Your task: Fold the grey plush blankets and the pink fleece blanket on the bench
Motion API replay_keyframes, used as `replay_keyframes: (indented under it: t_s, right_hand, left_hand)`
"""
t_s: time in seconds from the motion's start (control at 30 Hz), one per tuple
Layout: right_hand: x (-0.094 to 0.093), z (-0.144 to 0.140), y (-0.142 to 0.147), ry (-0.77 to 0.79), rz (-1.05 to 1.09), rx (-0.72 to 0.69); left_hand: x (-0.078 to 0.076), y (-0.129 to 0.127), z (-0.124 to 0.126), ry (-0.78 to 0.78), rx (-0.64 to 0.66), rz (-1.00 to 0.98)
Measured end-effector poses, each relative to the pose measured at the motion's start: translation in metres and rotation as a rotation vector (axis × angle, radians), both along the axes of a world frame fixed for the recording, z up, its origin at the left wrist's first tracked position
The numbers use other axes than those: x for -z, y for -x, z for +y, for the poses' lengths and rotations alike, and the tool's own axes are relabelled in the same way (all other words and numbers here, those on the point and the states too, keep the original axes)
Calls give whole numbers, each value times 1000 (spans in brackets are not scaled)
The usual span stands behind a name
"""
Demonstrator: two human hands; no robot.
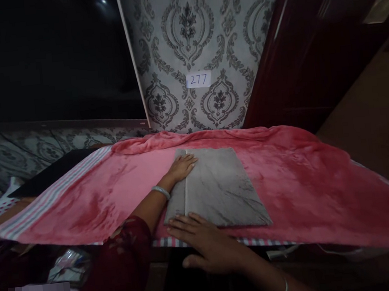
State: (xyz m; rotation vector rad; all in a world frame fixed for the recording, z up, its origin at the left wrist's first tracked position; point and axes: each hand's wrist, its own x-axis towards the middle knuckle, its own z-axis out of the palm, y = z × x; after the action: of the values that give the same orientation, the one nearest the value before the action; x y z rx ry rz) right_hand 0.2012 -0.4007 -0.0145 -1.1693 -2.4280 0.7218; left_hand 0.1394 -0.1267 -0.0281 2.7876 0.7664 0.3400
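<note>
Left hand (183,166) is lying flat and open on the far left part of the grey folded cloth (216,189); right hand (208,243), open too, is touching its near edge, holding nothing.

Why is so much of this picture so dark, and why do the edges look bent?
In the head view, light falls mainly on the pink blanket and grey folded cloth; the upper left is near black apart from one small glare spot. The wide lens bows the blanket's edges. The lower left corner is pixelated.
</note>
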Motion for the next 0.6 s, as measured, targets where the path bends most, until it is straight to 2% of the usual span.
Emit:
replay_keyframes:
  t_s: [0.07, 0.17, 0.27, 0.37, 0.43, 0.5, 0.6]
  right_hand:
    - [-1, -12, -18, -73, 125, 67]
    - [6, -29, -69, -310, 303, 387]
    - [25, -44, -131, -472, 382, 707]
    - [54, -53, -179, -523, 340, 890]
    - [75, -55, -195, -542, 249, 926]
    - [93, -55, -201, -537, 147, 902]
    - [105, -53, -200, -482, 44, 844]
  left_hand:
    - [0, 6, -3, 25, -25, -31]
    - [7, 27, -7, 72, -26, -112]
    - [17, 63, -15, 77, -28, -201]
    - [24, 100, -29, 59, -23, -233]
    - [26, 118, -42, 13, 6, -223]
    - [25, 128, -57, -42, 40, -188]
    - [19, 131, -76, -111, 75, -123]
